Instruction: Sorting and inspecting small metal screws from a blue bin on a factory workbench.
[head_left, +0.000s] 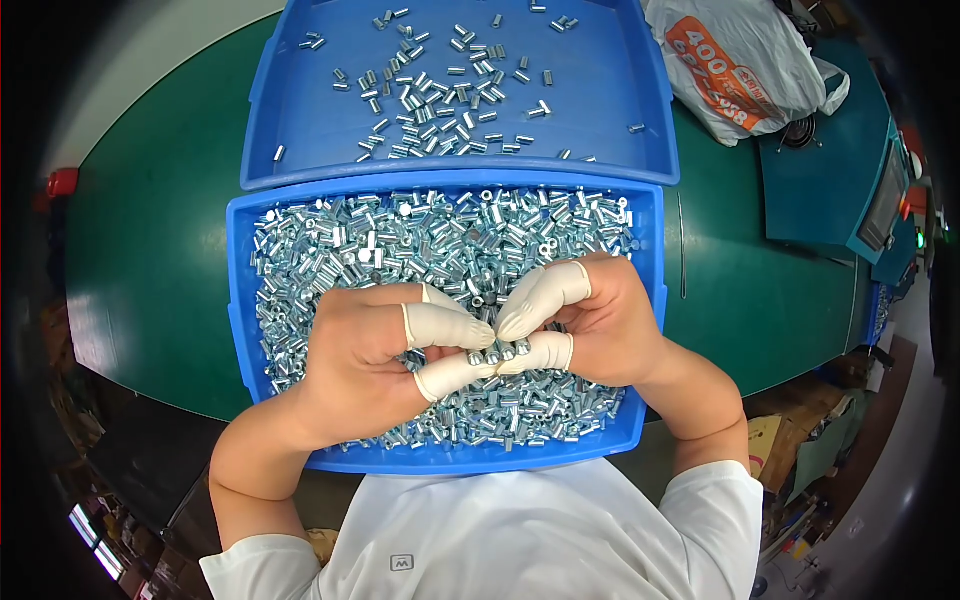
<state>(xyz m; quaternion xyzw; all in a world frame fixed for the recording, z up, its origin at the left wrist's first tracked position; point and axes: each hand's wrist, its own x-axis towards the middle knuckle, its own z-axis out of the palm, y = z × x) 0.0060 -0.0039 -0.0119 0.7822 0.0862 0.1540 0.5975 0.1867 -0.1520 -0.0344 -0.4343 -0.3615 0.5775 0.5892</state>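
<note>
Over a blue bin (652,300) heaped with small silvery rivet nuts (340,235), my two hands meet. My left hand (365,345) is closed, its thumb and forefinger pinching a short row of several rivet nuts (507,352). From the other side my right hand (600,320) pinches the same row. White finger cots (545,300) cover the thumbs and some fingers of both hands. The nuts in the row lie side by side with their round ends showing. My other fingers are curled and partly hidden behind.
A shallower blue tray (290,90) with scattered rivet nuts adjoins the bin's far side. Both rest on a green table (150,260). At right lie a thin metal rod (682,245), a white plastic bag (740,60) and a teal machine (825,190) with a screen.
</note>
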